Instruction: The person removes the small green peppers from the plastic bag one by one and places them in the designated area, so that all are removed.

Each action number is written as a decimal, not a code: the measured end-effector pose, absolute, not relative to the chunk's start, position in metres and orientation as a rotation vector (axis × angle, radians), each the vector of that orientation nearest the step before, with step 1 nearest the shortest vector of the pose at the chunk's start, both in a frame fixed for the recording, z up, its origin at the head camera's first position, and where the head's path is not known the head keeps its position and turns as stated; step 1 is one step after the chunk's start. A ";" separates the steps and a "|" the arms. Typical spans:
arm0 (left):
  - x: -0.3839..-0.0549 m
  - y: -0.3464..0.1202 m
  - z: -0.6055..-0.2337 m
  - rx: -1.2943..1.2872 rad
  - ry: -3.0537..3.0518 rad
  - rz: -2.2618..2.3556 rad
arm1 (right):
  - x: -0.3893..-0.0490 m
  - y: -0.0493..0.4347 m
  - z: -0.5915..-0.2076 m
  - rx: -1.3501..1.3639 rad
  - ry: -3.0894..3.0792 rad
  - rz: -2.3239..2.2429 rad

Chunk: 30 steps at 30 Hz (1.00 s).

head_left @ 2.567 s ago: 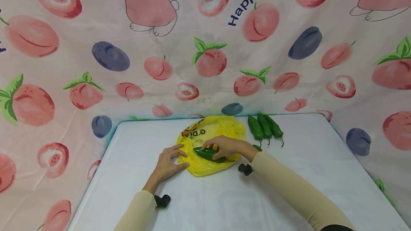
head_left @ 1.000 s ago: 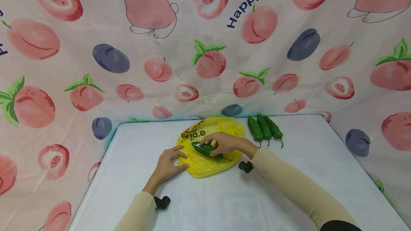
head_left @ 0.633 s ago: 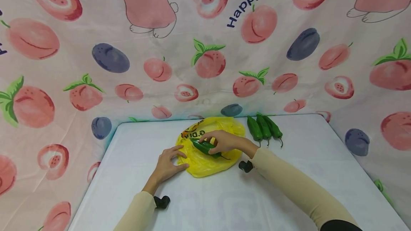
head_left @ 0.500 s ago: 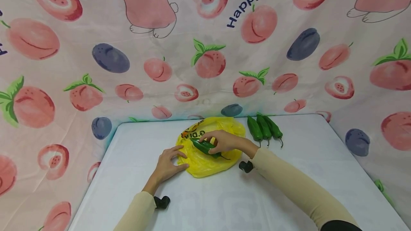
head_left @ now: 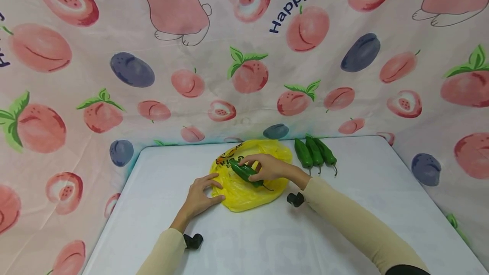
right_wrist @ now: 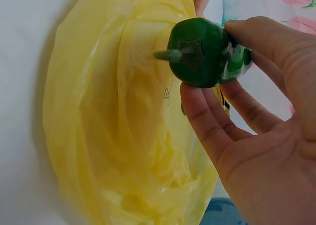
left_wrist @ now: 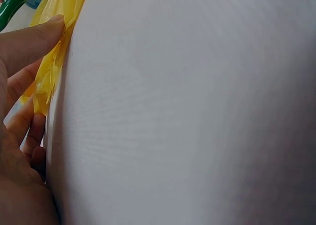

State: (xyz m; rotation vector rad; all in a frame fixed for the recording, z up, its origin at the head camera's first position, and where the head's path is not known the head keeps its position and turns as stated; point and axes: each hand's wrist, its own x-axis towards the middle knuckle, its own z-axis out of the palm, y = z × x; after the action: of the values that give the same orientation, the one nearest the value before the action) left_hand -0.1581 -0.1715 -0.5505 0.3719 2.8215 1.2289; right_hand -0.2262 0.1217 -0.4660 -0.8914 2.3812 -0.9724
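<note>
A glossy green chili pepper (head_left: 243,172) is held in my right hand (head_left: 269,167) over the yellow plastic bag (head_left: 238,196). In the right wrist view the thumb and fingertips grip this pepper (right_wrist: 197,52) around its sides, its stem end facing the camera. My left hand (head_left: 199,192) is at the bag's left edge. In the left wrist view yellow film (left_wrist: 54,67) lies between its thumb and fingers. The bag lies spread on the white table (head_left: 244,241), its dark lettering partly covered by the right hand and pepper.
Three more green peppers (head_left: 314,154) lie side by side at the table's back edge, right of the bag, stems toward me. A fruit-print cloth (head_left: 244,96) hangs behind the table. Black camera mounts (head_left: 295,199) sit on both wrists.
My right hand has raised the pepper slightly and turned it, its tip swinging toward the back. A green bit seen earlier beside the right wrist is out of sight. The left hand stays put.
</note>
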 end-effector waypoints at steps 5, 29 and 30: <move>-0.158 -0.171 -0.551 0.372 2.816 1.234 | -0.226 0.129 -0.465 -0.905 2.395 -0.993; -0.157 -0.171 -0.552 0.388 2.831 1.249 | -0.211 0.178 -0.456 -0.875 2.458 -1.057; -0.157 -0.171 -0.553 0.391 2.836 1.249 | -0.211 0.180 -0.455 -0.872 2.458 -1.060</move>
State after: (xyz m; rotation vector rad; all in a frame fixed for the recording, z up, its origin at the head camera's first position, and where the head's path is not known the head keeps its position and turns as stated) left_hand -0.1572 -0.1709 -0.5525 0.3905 2.8359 1.2489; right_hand -0.2105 0.1805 -0.4554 -0.8722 2.4582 -1.0599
